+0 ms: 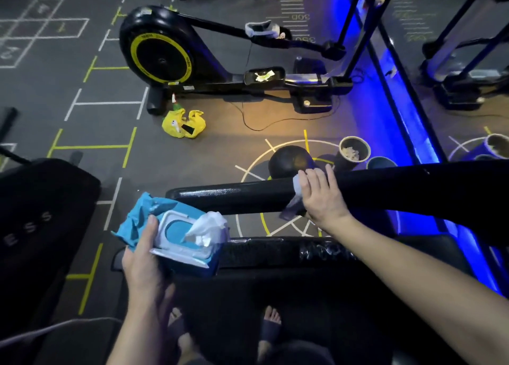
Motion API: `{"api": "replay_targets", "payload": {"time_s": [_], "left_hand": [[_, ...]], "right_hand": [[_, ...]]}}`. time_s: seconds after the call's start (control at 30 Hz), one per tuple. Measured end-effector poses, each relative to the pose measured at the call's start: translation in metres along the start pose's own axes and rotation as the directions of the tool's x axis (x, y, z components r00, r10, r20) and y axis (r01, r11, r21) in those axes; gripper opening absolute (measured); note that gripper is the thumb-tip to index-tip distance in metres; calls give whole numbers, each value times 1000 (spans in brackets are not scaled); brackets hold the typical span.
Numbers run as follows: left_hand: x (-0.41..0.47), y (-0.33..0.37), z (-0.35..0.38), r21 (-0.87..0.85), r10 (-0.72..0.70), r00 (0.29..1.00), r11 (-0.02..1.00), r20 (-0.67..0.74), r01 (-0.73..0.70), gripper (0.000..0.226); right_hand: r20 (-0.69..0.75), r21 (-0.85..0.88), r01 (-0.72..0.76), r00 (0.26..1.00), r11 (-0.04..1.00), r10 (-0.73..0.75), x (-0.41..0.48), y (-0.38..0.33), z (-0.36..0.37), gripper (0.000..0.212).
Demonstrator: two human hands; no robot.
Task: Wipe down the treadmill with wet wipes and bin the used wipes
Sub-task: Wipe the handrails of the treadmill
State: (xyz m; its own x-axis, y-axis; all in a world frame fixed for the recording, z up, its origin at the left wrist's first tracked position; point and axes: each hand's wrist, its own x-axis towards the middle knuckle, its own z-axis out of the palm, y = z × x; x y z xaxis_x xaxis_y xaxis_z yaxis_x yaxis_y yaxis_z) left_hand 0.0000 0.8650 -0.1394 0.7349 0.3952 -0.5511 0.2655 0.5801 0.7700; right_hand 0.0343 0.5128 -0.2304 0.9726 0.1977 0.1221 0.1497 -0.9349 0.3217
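A single head-worn camera looks forward and steeply down, close over the treadmill handrail point(385, 188), with the gym floor point(192, 160) beyond.

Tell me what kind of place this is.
Most likely a gym: an elliptical trainer, agility-ladder markings painted on the floor, a black exercise ball, and a treadmill handrail.
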Motion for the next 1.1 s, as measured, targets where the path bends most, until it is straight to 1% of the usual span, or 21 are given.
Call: {"api": "replay_targets", "payload": {"time_s": [0.07, 0.1, 0.13, 0.17, 0.23, 0.3, 0.33, 0.4, 0.43, 0.47, 0.5, 0.57, 0.63, 0.67, 0.73, 0.77, 0.83, 0.93, 0.97, 1.03, 1.1], "left_hand": [[-2, 10, 0, 20, 20, 1000, 1000, -5, -20, 25], [-2, 15, 0, 30, 24, 1000, 999, -7, -23, 18], [-3, 19, -1, 34, 26, 1000, 999, -10, -25, 16], [-2, 23, -3, 37, 33, 999, 999, -16, -32, 19], [-1, 31, -9, 38, 51, 998, 998, -26, -50, 36], [0, 39, -14, 30, 64, 997, 998, -32, -63, 45], [0, 42, -16, 23, 69, 997, 997, -42, -68, 46], [4, 43, -21, 3, 62, 996, 998, -71, -62, 46], [6, 42, -23, -7, 49, 996, 999, -79, -49, 47], [8, 41, -25, -20, 33, 996, 999, -77, -35, 47], [10, 40, -27, -28, 23, 997, 999, -78, -25, 48], [10, 37, -30, -35, 21, 995, 999, -94, -24, 47], [8, 36, -33, -32, 17, 994, 999, -110, -21, 46], [6, 35, -35, -31, 4, 993, 999, -117, -8, 46], [5, 36, -41, -30, -8, 992, 1000, -129, 4, 44], [5, 38, -44, -30, -4, 991, 1000, -134, -1, 43], [3, 42, -51, -34, 18, 988, 999, -156, -24, 43], [3, 55, -62, -50, 41, 977, 997, -208, -52, 45], [4, 60, -65, -60, 34, 974, 997, -225, -49, 45], [8, 70, -70, -64, 33, 965, 997, -260, -52, 44], [13, 79, -79, -51, 64, 955, 995, -289, -82, 45]], "right_hand": [[-9, -19, 14, 1000, 1000, -14, 11, -14, -4, 43], [29, -18, 34, 999, 999, -33, 21, -27, -7, 42], [74, -6, 56, 996, 998, -55, 31, -43, -11, 42], [98, 11, 75, 992, 997, -76, 40, -58, -15, 44], [120, 79, 86, 988, 993, -95, 51, -80, -22, 48], [126, 81, 93, 987, 992, -102, 52, -82, -30, 45], [168, 54, 89, 981, 995, -97, 51, -81, -39, 56], [284, -11, 59, 957, 998, -53, 50, -76, -56, 115], [319, -13, 51, 947, 999, -44, 48, -74, -62, 136], [356, -3, 49, 933, 999, -44, 48, -73, -71, 146], [355, 11, 51, 934, 999, -52, 48, -73, -78, 150], [324, 101, 67, 941, 993, -97, 49, -72, -85, 152], [350, 186, 47, 930, 981, -111, 54, -76, -82, 144], [356, 187, 45, 928, 981, -110, 59, -80, -78, 136], [327, 177, 54, 938, 983, -111, 69, -86, -69, 110], [288, 182, 66, 951, 981, -118, 72, -89, -66, 97], [191, 198, 104, 971, 975, -142, 77, -92, -63, 86], [113, 209, 149, 978, 966, -176, 80, -103, -62, 87], [103, 200, 162, 977, 966, -185, 84, -113, -62, 91], [81, 203, 195, 973, 960, -215, 99, -141, -65, 107], [42, 215, 231, 968, 949, -246, 115, -176, -72, 118]]}}
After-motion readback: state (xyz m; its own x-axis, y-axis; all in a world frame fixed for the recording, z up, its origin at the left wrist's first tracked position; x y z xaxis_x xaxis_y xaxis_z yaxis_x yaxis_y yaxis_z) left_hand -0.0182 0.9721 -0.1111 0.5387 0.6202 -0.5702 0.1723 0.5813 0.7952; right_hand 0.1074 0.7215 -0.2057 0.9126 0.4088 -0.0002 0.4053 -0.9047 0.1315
